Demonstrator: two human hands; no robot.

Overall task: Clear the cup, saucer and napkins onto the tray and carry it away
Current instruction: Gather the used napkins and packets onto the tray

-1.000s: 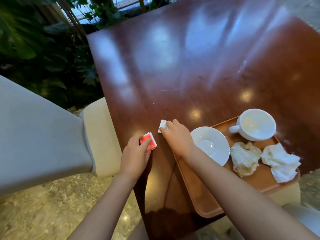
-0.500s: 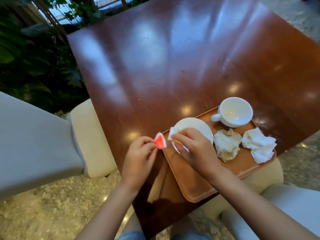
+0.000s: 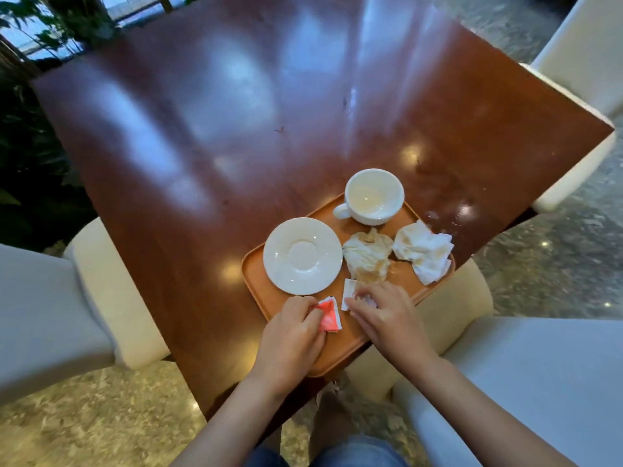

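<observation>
One tray (image 3: 266, 299) on one desk (image 3: 236, 129); one cup (image 3: 372, 196); one saucer (image 3: 302, 255); two crumpled napkins (image 3: 367, 259), (image 3: 423, 251); two small packets, one red (image 3: 328, 315), one white (image 3: 350, 291); two hands (image 3: 293, 335), (image 3: 387, 315); three pale chairs (image 3: 101, 298).

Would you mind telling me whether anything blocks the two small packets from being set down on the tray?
Nothing visible does. The left hand holds the red packet and the right hand the white packet, both over a bare stretch of the tray, near the saucer.

tray (image 3: 269, 299) crowded by saucer (image 3: 302, 256) and napkins (image 3: 367, 259); far table (image 3: 236, 112) bare.
</observation>
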